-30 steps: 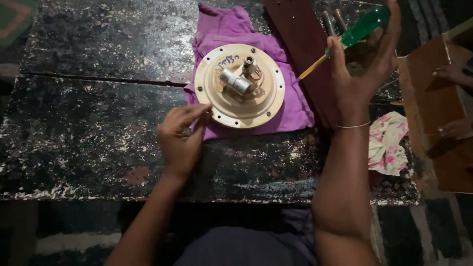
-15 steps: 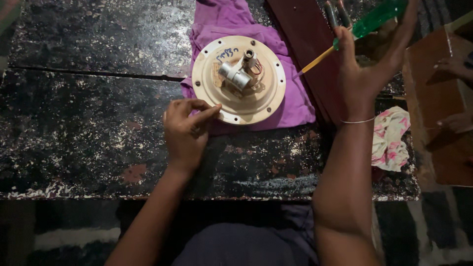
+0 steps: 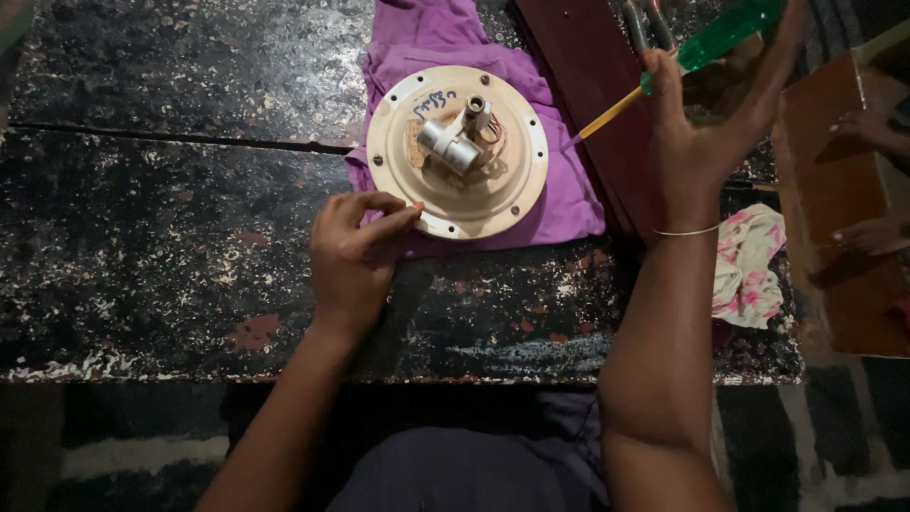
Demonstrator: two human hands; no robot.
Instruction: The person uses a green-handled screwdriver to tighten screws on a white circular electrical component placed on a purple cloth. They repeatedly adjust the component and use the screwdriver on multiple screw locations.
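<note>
While the left hand (image 3: 355,251) rests half curled on the dark speckled table (image 3: 161,218), its thumb and forefinger pinch together just at the seven o'clock edge of the round cream plate (image 3: 502,194); whether anything small sits between the fingertips cannot be told. That plate lies flat on a purple cloth (image 3: 569,194) near the table's twelve o'clock edge, with a short metal cylinder (image 3: 453,147) lying tilted at its centre, small holes around its rim, and blue handwriting at about eleven o'clock on its face. At two o'clock from the plate, the right hand (image 3: 706,142) is raised with fingers spread, grasping a screwdriver with a green translucent handle (image 3: 725,33) between thumb and fingers; its yellow shaft slants down toward the cloth. A thin bangle (image 3: 687,230) circles that wrist. Under the hand runs a dark reddish wooden plank (image 3: 578,66). At four o'clock lies a white rag with pink flowers (image 3: 749,270), beside a brown cardboard box (image 3: 834,275), where another person's hand (image 3: 867,128) shows at three o'clock.
</note>
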